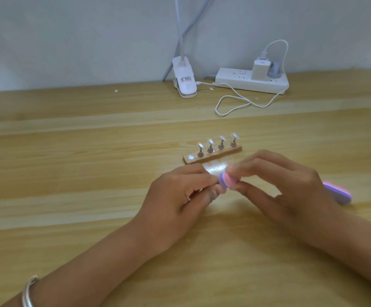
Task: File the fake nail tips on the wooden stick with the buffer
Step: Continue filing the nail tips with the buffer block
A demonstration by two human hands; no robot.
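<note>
Here, the buffer [226,182], a layered pink-and-purple foam block, is sitting just below the frame's centre, its rounded end poking out between both hands. It is probably feeling light and slightly squashy, so gripping its long sides seems best. The right hand [288,187] is pinching it with curled fingers. The left hand [180,196] is pinching something small against it (mostly hidden, probably the fifth peg). Just above, four pale nail tips [211,142], thin and likely brittle, are standing on the wooden stick [227,151].
</note>
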